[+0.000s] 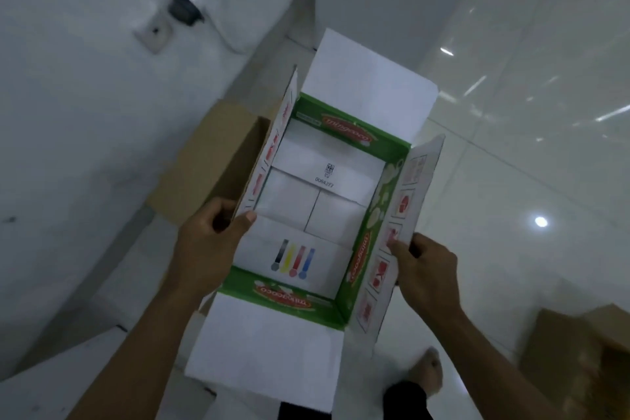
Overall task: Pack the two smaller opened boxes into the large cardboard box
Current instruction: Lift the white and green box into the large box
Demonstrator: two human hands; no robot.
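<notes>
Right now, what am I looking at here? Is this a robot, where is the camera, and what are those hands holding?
No robot: a person is working with two bare hands. The single picture comes from a wide-angle camera worn on the person's head, looking forward and down, so the arms reach in from the bottom edge.

The left hand grips the left side flap and the right hand grips the right side flap of an opened white box with green printing on its inner walls. It appears to be held above the glossy tiled floor.

Behind it, on the left, stands an open brown cardboard box. Another brown cardboard shape sits at lower right, too blurred to describe. A bare foot shows below.
</notes>
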